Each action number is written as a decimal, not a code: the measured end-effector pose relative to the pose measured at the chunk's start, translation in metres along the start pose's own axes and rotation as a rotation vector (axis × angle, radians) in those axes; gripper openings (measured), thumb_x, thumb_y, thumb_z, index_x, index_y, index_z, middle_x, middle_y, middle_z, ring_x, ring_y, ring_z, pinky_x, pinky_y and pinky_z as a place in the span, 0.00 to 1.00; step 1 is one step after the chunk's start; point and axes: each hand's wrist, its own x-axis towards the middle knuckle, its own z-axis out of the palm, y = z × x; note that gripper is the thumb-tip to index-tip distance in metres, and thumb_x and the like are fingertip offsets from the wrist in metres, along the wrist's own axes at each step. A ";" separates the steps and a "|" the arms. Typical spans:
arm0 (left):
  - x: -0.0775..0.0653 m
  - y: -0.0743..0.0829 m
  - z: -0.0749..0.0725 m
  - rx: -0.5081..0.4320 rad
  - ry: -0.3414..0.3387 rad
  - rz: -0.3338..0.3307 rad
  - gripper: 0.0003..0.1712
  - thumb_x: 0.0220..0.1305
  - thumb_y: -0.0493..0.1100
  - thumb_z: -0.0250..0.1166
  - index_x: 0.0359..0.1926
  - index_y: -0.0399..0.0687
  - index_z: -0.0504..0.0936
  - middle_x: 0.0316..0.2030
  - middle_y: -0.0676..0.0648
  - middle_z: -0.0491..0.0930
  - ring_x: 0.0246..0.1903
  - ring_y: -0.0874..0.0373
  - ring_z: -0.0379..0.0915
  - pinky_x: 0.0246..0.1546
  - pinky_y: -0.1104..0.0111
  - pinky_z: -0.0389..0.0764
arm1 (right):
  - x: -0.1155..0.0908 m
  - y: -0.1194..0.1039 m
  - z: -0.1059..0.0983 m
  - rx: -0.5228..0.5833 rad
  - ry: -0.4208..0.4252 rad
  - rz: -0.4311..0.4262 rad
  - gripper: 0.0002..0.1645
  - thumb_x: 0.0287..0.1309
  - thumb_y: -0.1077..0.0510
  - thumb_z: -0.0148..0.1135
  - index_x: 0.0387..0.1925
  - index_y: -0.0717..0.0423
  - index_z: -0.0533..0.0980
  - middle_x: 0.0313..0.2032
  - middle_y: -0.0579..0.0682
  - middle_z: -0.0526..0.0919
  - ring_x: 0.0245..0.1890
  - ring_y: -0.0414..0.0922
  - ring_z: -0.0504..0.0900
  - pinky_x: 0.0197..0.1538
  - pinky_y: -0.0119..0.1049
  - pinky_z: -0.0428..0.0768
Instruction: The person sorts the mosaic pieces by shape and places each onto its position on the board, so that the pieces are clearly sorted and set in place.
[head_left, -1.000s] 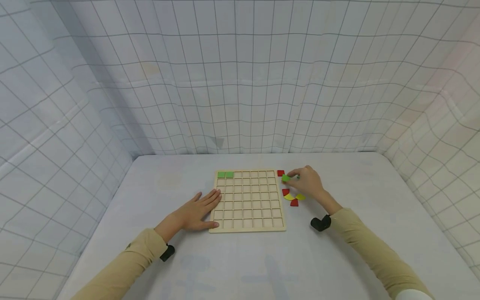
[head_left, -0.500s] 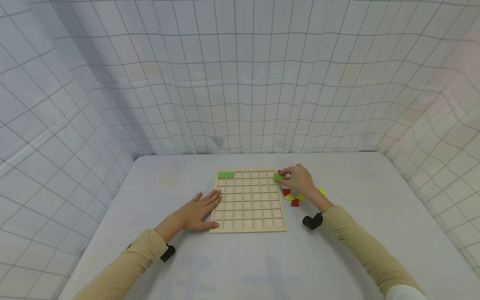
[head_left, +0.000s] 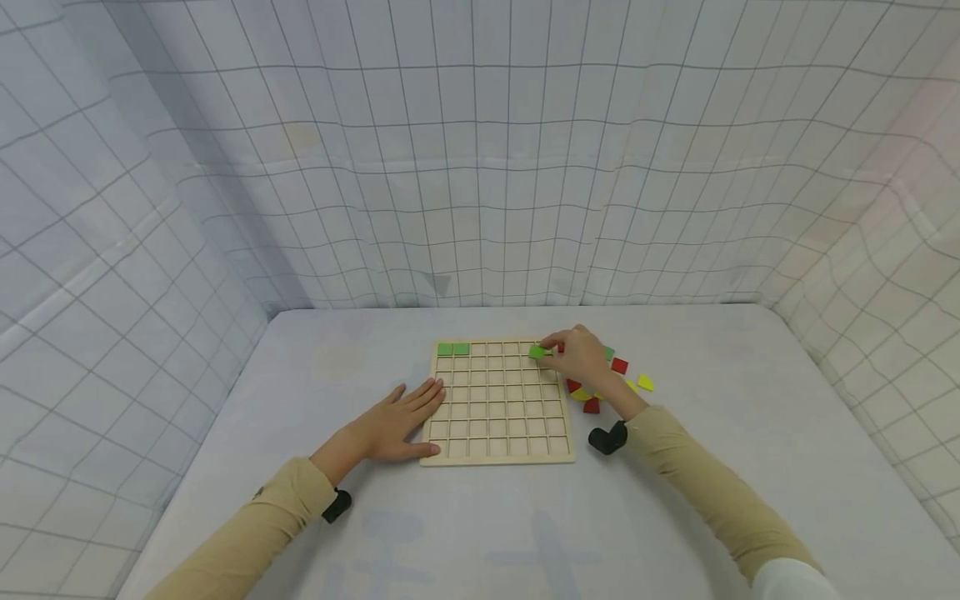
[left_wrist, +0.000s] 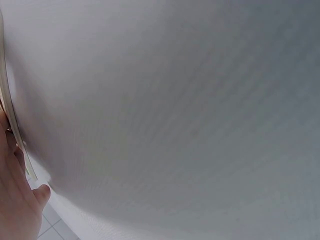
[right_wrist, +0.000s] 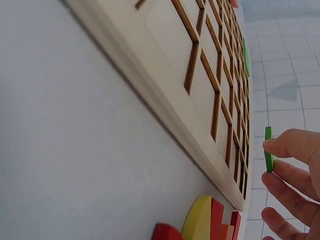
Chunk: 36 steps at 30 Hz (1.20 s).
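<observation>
A pale wooden grid board (head_left: 498, 411) lies flat on the white table. Two green square tiles (head_left: 453, 349) fill the first cells of its far row at the left. My left hand (head_left: 397, 425) rests on the board's left edge with fingers straight and spread; the left wrist view shows only part of this hand (left_wrist: 17, 195) beside the rim. Over the far right part of the board, my right hand (head_left: 581, 360) pinches another green tile (head_left: 537, 352) between thumb and fingers. The right wrist view shows that tile edge-on (right_wrist: 268, 150), above the board surface.
Right of the board lie several loose pieces: a red tile (head_left: 619, 366), a yellow piece (head_left: 645, 382), a red piece near the front (head_left: 592, 406) and others partly hidden by the right hand. Grid-patterned white curtains (head_left: 487, 167) enclose the table (head_left: 480, 533).
My right hand has moved left from the loose pieces to over the board, carrying the green tile. More pieces now show behind it. My left hand stays in place.
</observation>
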 end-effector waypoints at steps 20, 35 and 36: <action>0.003 -0.006 0.007 0.012 -0.003 -0.002 0.52 0.66 0.70 0.49 0.76 0.42 0.45 0.76 0.42 0.40 0.76 0.47 0.37 0.71 0.42 0.46 | 0.020 -0.025 0.013 -0.021 -0.040 -0.077 0.16 0.52 0.51 0.68 0.43 0.51 0.85 0.40 0.50 0.87 0.39 0.47 0.77 0.38 0.39 0.76; 0.002 -0.007 0.009 0.016 -0.005 -0.003 0.52 0.65 0.70 0.49 0.76 0.42 0.44 0.76 0.42 0.39 0.76 0.47 0.36 0.71 0.42 0.46 | 0.033 -0.036 0.023 -0.012 -0.058 -0.121 0.16 0.52 0.50 0.70 0.43 0.50 0.86 0.40 0.48 0.87 0.41 0.48 0.79 0.39 0.38 0.78; 0.002 -0.007 0.009 0.017 -0.005 -0.002 0.52 0.65 0.70 0.49 0.76 0.42 0.44 0.77 0.42 0.39 0.76 0.47 0.36 0.71 0.42 0.46 | 0.034 -0.036 0.024 -0.014 -0.060 -0.120 0.16 0.52 0.50 0.69 0.43 0.50 0.86 0.40 0.48 0.87 0.41 0.48 0.79 0.38 0.37 0.78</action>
